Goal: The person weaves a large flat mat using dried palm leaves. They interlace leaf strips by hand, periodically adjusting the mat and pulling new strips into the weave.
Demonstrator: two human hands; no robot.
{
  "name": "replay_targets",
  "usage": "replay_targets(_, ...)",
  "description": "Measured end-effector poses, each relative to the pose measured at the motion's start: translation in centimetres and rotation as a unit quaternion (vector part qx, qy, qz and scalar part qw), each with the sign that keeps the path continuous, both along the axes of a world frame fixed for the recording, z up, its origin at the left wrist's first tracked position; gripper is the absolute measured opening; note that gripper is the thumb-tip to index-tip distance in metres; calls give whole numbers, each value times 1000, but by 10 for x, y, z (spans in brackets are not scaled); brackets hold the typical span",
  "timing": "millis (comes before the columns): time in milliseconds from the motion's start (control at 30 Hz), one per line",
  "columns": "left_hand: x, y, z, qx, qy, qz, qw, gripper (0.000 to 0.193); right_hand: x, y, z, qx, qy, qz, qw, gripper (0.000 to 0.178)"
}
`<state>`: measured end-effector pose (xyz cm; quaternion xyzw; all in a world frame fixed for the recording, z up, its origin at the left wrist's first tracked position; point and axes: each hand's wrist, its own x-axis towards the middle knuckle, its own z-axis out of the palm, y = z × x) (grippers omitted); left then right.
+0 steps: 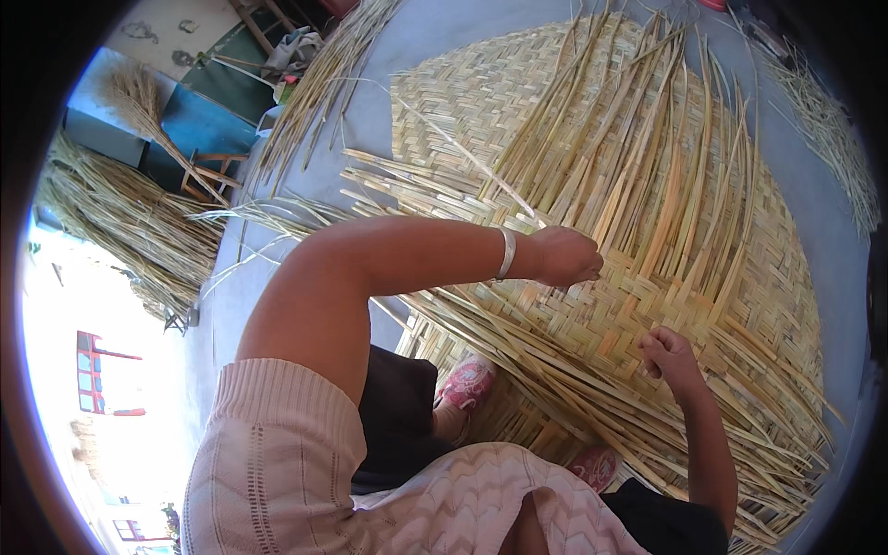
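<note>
A large woven reed mat (490, 92) in a herringbone pattern lies on the floor beneath me. My left hand (566, 257), with a silver bracelet at its wrist, is closed above the middle of the mat. A long pale reed strip (462, 154) runs from that hand toward the upper left. Loose strips (638, 157) fan out of the weave toward the far side. To the right and nearer, my right hand (668, 358) hovers over the weave with curled fingers; whatever it pinches, if anything, is hidden. More unwoven strips (555, 361) cross the mat near my feet.
My pink patterned shoes (465, 382) stand on the mat's near part. Bundles of reeds (139, 217) are stacked at the left, beside a broom (139, 97) and a small wooden stool (215, 171). Further strips lie on the grey floor (398, 46) at the far left and far right.
</note>
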<state>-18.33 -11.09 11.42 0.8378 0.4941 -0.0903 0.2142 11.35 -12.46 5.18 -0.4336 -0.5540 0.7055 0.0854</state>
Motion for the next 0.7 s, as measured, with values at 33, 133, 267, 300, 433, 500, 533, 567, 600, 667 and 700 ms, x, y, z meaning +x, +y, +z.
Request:
replay_targets(33, -1, 3, 11, 23, 10, -5, 1000, 21, 5, 3, 12, -24, 27, -7, 999, 23)
replay_targets(133, -3, 7, 34, 89, 19, -60, 994, 15, 13, 4, 36, -48, 20, -5, 999, 17)
replay_targets(267, 4, -1, 21, -11, 6, -33, 999, 12, 24, 6, 45, -37, -23, 4, 999, 15)
replay_targets(300, 5, -3, 13, -14, 9, -25, 1000, 14, 27, 8, 44, -39, -59, 1, 997, 16)
replay_targets(433, 1, -11, -17, -102, -72, 31, 992, 23, 37, 17, 39, -47, -136, 60, 988, 17)
replay_targets(500, -10, -13, -24, -132, -151, 7, 980, 33, 34, 24, 40, -67, -148, 63, 985, 18)
replay_targets(533, -16, -7, -25, -193, -184, 34, 963, 37, 30, 28, 42, -53, -128, 68, 988, 18)
replay_targets(567, -24, -2, -25, -233, -204, 104, 945, 37, 24, 34, 44, -37, -170, 66, 983, 18)
replay_targets(600, -35, 7, -24, -197, -193, 66, 959, 36, 18, 40, 48, 4, -161, 80, 984, 14)
replay_targets(667, -58, 24, -21, -279, -154, 109, 941, 38, 1, 52, 56, 67, -196, 99, 973, 11)
replay_targets(700, -68, 30, -21, -284, -160, 113, 938, 39, -9, 56, 59, 88, -183, 112, 973, 12)
